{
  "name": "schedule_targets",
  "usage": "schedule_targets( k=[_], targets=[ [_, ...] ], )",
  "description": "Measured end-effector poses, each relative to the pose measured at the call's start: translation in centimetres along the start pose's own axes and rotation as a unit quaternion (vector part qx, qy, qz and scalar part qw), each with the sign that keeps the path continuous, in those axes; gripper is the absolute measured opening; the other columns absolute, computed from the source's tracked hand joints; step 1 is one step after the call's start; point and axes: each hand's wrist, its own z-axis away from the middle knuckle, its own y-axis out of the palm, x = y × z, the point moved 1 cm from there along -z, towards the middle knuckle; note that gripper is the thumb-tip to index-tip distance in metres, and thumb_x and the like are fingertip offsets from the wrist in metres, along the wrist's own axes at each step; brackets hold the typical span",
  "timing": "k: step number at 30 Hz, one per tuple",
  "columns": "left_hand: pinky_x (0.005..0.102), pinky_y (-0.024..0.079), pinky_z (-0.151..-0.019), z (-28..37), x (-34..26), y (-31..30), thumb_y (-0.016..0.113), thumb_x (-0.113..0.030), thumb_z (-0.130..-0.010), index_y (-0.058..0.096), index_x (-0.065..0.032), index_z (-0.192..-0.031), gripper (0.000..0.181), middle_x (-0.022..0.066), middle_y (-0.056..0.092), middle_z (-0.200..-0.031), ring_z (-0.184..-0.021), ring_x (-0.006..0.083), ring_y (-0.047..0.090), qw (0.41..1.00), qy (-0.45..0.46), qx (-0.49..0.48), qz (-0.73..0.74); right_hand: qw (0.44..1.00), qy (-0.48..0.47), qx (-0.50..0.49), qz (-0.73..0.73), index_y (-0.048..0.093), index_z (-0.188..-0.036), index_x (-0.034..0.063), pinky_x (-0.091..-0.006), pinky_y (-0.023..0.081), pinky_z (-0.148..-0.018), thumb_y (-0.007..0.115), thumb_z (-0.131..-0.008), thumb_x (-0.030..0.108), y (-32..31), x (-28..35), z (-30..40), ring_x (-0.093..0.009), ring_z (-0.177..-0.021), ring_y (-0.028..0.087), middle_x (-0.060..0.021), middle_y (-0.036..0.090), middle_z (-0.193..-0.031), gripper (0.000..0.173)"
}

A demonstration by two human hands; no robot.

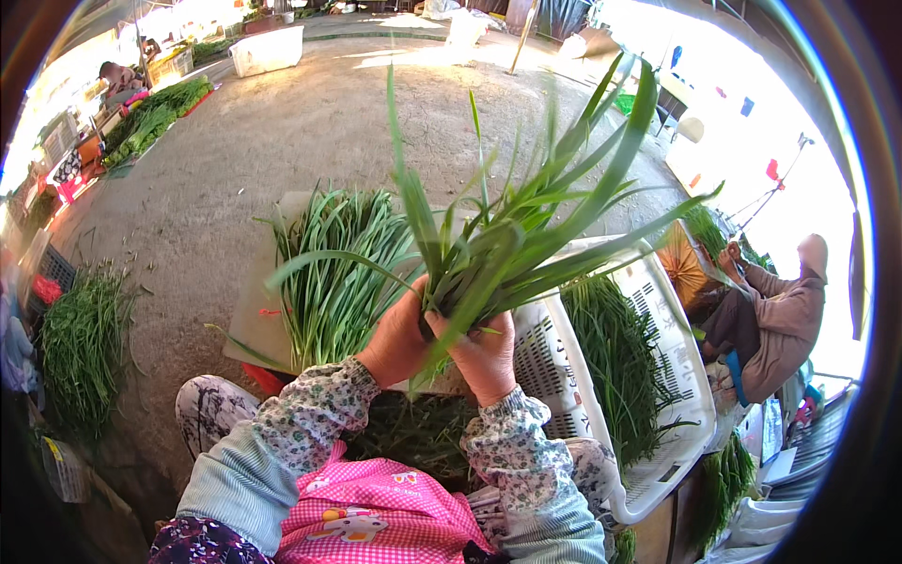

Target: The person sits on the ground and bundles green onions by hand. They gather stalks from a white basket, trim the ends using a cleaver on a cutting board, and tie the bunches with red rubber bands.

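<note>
Both hands grip one bunch of long green leafy stalks (486,254), its leaves fanning up and to the right. My left hand (402,338) closes round the lower left side of the bunch. Close beside it, my right hand (483,352) holds the lower right side, with some leaves hanging over its fingers. Beyond my left hand, a thick pile of similar green leaves (338,268) lies on a low board (257,317). A strip of red shows at the board's near edge. Part of the board is hidden behind the held bunch.
A white plastic crate (599,395) with greens stands close at the right. Loose greens (84,345) lie on the ground at the left, by a dark crate (56,268). A seated person (782,324) works at the far right. A white tub (268,51) stands farther back.
</note>
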Motion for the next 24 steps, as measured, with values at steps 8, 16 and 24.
schedule_targets(
  k=[8, 16, 24],
  targets=[
    [0.0369, 0.044, -0.105, 1.1, 2.4, 0.8, 0.077, -0.011, -0.082, 0.036, -0.0072, -0.149, 0.078, 0.0150, 0.053, -0.141, -0.127, 0.0288, 0.054, 0.998, 0.023, 0.045, 0.044, 0.996, 0.055, 0.017, -0.070, 0.060, -0.120, -0.0006, -0.0314, 0.053, -0.091, 0.086, -0.074, 0.002, 0.4, -0.2, 1.2, -0.017, -0.101, 0.066, -0.0078, 0.069, -0.110, 0.052],
    [0.0388, 0.039, -0.111, 1.4, 0.2, 0.8, 0.077, -0.009, -0.082, 0.036, -0.0045, -0.149, 0.079, 0.0156, 0.050, -0.142, -0.133, 0.0289, 0.049, 0.990, -0.046, 0.131, -0.015, 0.997, -0.009, -0.053, 0.064, 0.058, -0.118, 0.0022, -0.0324, 0.055, -0.080, 0.082, -0.080, 0.006, 2.1, 0.9, 0.2, -0.015, -0.090, 0.065, -0.0045, 0.069, -0.101, 0.045],
    [0.0380, 0.034, -0.117, 0.7, -4.9, -5.0, 0.075, -0.006, -0.087, 0.039, -0.0027, -0.151, 0.073, 0.0101, 0.047, -0.153, -0.143, 0.0207, 0.041, 0.957, -0.131, 0.063, 0.250, 0.994, -0.016, -0.034, 0.098, 0.063, -0.105, -0.0002, -0.0279, 0.053, -0.070, 0.076, -0.086, 0.006, -1.4, 6.8, -1.2, -0.011, -0.079, 0.064, -0.0040, 0.070, -0.091, 0.023]
  ],
)
